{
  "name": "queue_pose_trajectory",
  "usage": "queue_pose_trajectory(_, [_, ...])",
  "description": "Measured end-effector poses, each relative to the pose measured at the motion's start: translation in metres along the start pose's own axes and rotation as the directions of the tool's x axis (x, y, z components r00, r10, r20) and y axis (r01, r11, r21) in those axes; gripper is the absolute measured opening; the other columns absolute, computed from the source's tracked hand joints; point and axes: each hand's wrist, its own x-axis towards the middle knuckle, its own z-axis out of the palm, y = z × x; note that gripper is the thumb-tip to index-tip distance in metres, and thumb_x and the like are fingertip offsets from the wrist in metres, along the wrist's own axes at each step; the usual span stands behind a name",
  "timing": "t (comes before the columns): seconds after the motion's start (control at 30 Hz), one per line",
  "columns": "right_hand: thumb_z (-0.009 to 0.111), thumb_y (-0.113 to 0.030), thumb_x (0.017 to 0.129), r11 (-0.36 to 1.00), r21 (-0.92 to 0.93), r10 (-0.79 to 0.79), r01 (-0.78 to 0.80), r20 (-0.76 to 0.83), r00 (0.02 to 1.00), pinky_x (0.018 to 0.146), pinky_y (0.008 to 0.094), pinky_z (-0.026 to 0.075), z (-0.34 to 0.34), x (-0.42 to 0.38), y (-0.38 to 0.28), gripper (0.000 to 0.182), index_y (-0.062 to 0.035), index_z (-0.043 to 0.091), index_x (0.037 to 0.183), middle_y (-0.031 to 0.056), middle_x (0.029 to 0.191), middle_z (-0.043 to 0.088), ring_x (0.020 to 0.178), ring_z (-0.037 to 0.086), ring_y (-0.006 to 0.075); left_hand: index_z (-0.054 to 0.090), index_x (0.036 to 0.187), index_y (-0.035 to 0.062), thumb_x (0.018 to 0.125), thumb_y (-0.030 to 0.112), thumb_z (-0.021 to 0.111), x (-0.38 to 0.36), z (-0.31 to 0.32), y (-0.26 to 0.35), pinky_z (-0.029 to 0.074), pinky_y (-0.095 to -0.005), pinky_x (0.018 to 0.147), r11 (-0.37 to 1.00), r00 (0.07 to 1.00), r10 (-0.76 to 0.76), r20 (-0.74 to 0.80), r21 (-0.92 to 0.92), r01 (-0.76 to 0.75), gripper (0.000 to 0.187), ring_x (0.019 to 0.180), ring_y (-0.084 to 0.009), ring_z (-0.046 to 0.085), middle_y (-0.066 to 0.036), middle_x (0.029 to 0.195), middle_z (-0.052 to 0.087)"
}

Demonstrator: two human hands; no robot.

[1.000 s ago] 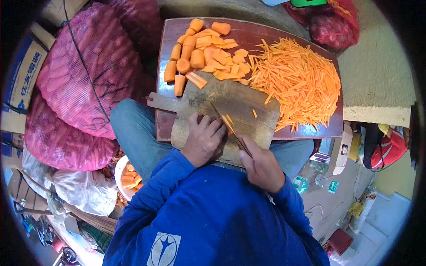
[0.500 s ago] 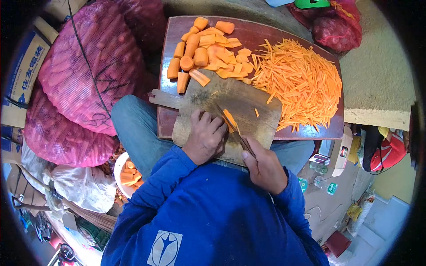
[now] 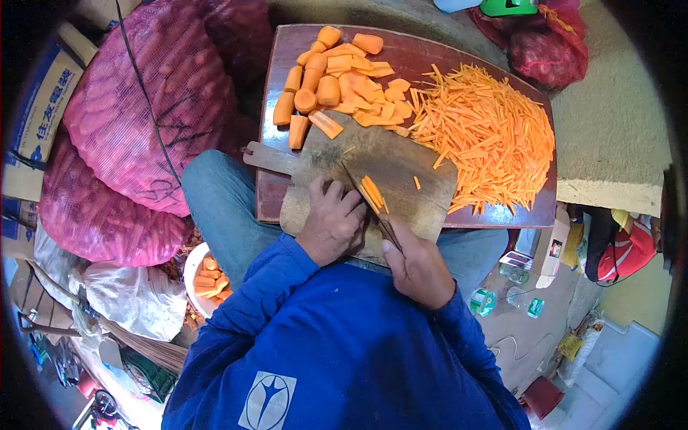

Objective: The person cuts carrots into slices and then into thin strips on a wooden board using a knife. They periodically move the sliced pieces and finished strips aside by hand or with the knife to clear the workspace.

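My right hand (image 3: pixel 419 266) is closed round the handle of a knife (image 3: pixel 364 192), whose blade points up and left over the wooden cutting board (image 3: pixel 423 175). Beside the blade, on its right, lie a few carrot strips (image 3: pixel 373 193). My left hand (image 3: pixel 335 222) presses on the board left of the blade with its fingers bent; whatever is under them is hidden. At the board's upper edge rests a carrot slice (image 3: pixel 326 125). Beyond it are carrot chunks (image 3: pixel 328 91) and flat slices (image 3: pixel 362 89), with a large heap of carrot sticks (image 3: pixel 487 136) to the right.
The board overlaps a dark red table (image 3: pixel 276 172). Pink mesh sacks (image 3: pixel 150 107) stand at the left, above a white bowl (image 3: pixel 192 272) holding carrot pieces. A red mesh bag (image 3: pixel 548 50) is at the upper right. Bottles (image 3: pixel 483 302) and a cardboard box (image 3: pixel 554 247) lie right.
My right hand and the knife have shifted slightly left, and the strips beside the blade have spread apart a little. My left hand stays nearly in place on the board.
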Motion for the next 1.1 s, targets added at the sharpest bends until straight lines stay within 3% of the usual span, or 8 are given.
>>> queue_pose_trajectory(0.13, [0.06,-0.015,0.105,0.997,0.04,0.065,-0.068,0.052,0.996,0.076,0.0599,0.056,0.001,0.015,0.001,0.044,-0.0034,0.049,0.147,0.033,0.101,0.072,0.09,0.071,0.0533,0.075,0.1,0.003,0.072,0.015,0.078,0.0,0.003,0.0,0.039,-0.0587,0.106,1.0,1.0,0.005,-0.011,-0.019,-0.006,0.031,0.099,-0.0316,0.059,-0.009,0.1,0.062])
queue_pose_trajectory(0.2, [0.059,-0.012,0.106,0.996,0.085,0.031,-0.032,0.015,0.999,0.074,0.0511,0.055,0.002,0.016,0.0,0.038,-0.0008,0.055,0.143,0.0299,0.092,0.069,0.085,0.07,0.0515,0.075,0.099,0.0032,0.072,0.015,0.077,-0.001,0.002,0.001,0.038,-0.0591,0.107,1.0,0.999,-0.007,-0.034,-0.003,0.007,0.03,0.1,-0.0318,0.059,-0.009,0.099,0.062])
queue_pose_trajectory(0.3, [0.059,-0.02,0.106,0.996,0.092,0.012,-0.013,0.012,1.0,0.075,0.0631,0.053,-0.006,0.005,0.001,0.041,-0.0037,0.05,0.143,0.0341,0.095,0.071,0.088,0.07,0.0551,0.075,0.099,0.0032,0.072,0.014,0.077,-0.004,0.007,0.0,0.039,-0.0593,0.106,1.0,0.999,-0.029,-0.017,0.001,0.029,0.029,0.1,-0.0323,0.059,-0.01,0.098,0.061])
queue_pose_trajectory(0.73, [0.06,-0.02,0.107,0.995,0.099,0.001,-0.002,0.004,1.0,0.074,0.0596,0.054,0.005,0.014,0.003,0.041,-0.0023,0.052,0.143,0.0329,0.092,0.07,0.088,0.069,0.0553,0.074,0.093,0.0043,0.075,0.012,0.078,0.0,0.006,-0.001,0.041,-0.0555,0.1,1.0,0.997,-0.019,-0.078,0.005,0.02,0.02,0.098,-0.0319,0.059,-0.009,0.096,0.062])
queue_pose_trajectory(0.8, [0.06,-0.018,0.107,0.99,0.144,0.024,-0.008,-0.11,0.994,0.078,0.054,0.056,0.003,0.005,0.0,0.041,-0.0012,0.054,0.144,0.0315,0.095,0.071,0.092,0.071,0.0527,0.074,0.09,0.0045,0.077,0.009,0.079,0.0,0.005,-0.001,0.041,-0.0527,0.096,0.997,0.992,-0.062,-0.113,-0.06,0.056,0.014,0.096,-0.0313,0.06,-0.008,0.094,0.063])
queue_pose_trajectory(0.93, [0.06,-0.016,0.107,0.979,0.166,0.126,-0.116,-0.048,0.991,0.083,0.049,0.058,-0.008,-0.004,-0.011,0.041,-0.0008,0.055,0.145,0.0305,0.101,0.072,0.097,0.073,0.0502,0.075,0.095,0.0042,0.075,0.005,0.082,-0.003,0.008,-0.007,0.043,-0.0476,0.091,0.974,0.954,-0.197,-0.228,-0.161,0.162,0.021,0.093,-0.0315,0.063,-0.009,0.093,0.067])
queue_pose_trajectory(1.0, [0.06,-0.015,0.107,0.983,0.158,0.094,-0.092,-0.011,0.995,0.084,0.0482,0.058,-0.007,-0.005,-0.015,0.041,-0.0011,0.056,0.145,0.0302,0.105,0.072,0.099,0.073,0.0492,0.073,0.086,0.0043,0.076,0.003,0.081,-0.002,0.006,-0.011,0.043,-0.0435,0.085,0.904,0.889,-0.374,-0.265,-0.318,0.286,0.014,0.089,-0.0311,0.063,-0.01,0.087,0.067])
queue_pose_trajectory(1.1, [0.06,-0.015,0.107,0.973,0.2,0.108,-0.119,0.063,0.992,0.087,0.0478,0.058,0.003,-0.005,-0.004,0.041,-0.0017,0.056,0.146,0.0295,0.107,0.073,0.101,0.074,0.0486,0.069,0.082,0.0042,0.077,0.002,0.079,0.0,0.003,-0.013,0.043,-0.0423,0.083,0.887,0.872,-0.402,-0.279,-0.355,0.295,0.011,0.089,-0.0316,0.063,-0.01,0.084,0.066])
